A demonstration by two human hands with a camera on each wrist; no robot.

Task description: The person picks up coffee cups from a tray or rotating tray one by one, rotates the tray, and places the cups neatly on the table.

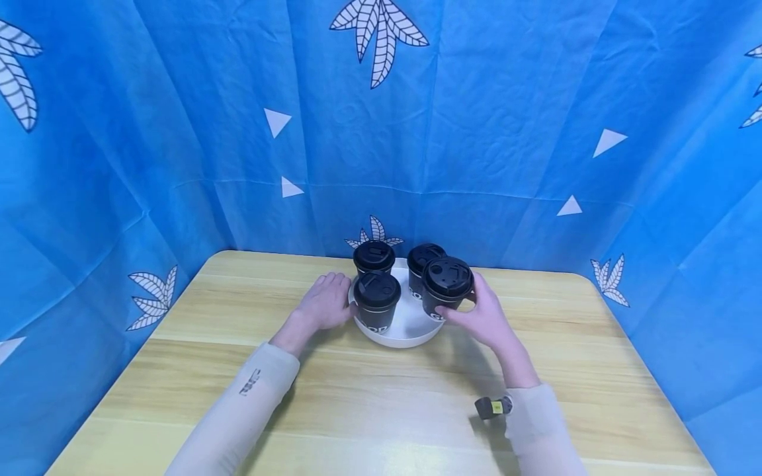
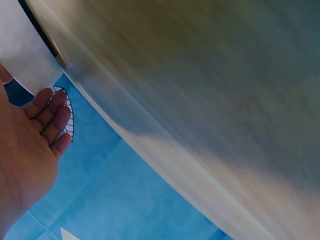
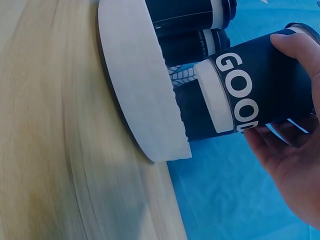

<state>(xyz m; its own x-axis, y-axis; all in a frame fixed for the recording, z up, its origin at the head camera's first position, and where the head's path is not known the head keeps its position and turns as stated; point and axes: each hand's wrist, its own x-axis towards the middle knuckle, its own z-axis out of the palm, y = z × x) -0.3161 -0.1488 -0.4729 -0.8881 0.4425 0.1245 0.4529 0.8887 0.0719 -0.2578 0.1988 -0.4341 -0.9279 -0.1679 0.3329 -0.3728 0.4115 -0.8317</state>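
My right hand (image 1: 485,317) grips a black lidded paper coffee cup (image 1: 443,301), thumb on the near side and fingers round the back. In the right wrist view this cup (image 3: 255,82), lettered "GOOD" with a pale band at its base, is tilted above the rim of a round white tray (image 3: 140,85). Three similar cups stand in the tray: front left (image 1: 377,311), back left (image 1: 374,254) and back right (image 1: 419,281), the last partly hidden by the held cup. My left hand (image 1: 324,301) rests beside the tray's left rim, fingers loosely bent (image 2: 50,117).
The tray stands toward the back of a pale wood table (image 1: 381,410). A blue curtain (image 1: 506,132) with leaf and triangle prints hangs behind and on both sides. A small dark device (image 1: 494,408) sits at the right sleeve's cuff.
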